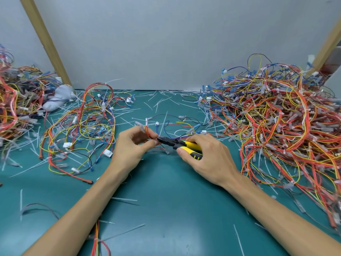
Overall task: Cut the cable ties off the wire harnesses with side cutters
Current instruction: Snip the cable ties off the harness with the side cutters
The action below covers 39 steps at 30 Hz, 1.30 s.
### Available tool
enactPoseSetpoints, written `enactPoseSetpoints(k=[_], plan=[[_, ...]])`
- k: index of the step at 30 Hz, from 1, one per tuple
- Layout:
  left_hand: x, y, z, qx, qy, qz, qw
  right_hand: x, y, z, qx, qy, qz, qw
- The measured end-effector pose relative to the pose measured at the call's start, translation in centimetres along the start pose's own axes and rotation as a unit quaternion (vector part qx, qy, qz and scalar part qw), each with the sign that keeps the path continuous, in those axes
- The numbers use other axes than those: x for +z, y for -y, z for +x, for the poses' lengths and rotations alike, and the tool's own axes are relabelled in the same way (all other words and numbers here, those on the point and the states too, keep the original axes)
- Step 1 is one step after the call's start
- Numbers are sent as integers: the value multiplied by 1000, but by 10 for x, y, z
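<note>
hands: left hand (132, 145) fingers pinched | right hand (206, 156) curled closed | forearms converging

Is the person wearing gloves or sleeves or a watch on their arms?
No. The left hand and the right hand are both bare, with no gloves. Both forearms are uncovered right down to the bottom edge of the picture, so no sleeves show. No watch, bracelet or ring can be seen. The fingernails that show look short and unpainted.
</note>
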<state>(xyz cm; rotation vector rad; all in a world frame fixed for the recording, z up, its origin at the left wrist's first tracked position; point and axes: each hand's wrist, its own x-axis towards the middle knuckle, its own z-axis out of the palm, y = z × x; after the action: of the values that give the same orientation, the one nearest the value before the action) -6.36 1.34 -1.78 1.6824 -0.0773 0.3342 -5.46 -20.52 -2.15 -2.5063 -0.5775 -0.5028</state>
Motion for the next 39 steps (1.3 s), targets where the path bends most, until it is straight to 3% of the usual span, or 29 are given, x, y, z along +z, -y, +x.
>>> enactPoseSetpoints(k=[19, 29, 39], plan=[[0, -2, -1, 32, 17, 25, 999, -3, -2, 2, -2, 43, 43, 998], [0, 2, 1, 30, -6, -11, 999, 1, -1, 2, 15, 8, 3, 1000], [-2, 1, 0, 28, 5, -24, 999, -3, -3, 3, 20, 35, 29, 999]])
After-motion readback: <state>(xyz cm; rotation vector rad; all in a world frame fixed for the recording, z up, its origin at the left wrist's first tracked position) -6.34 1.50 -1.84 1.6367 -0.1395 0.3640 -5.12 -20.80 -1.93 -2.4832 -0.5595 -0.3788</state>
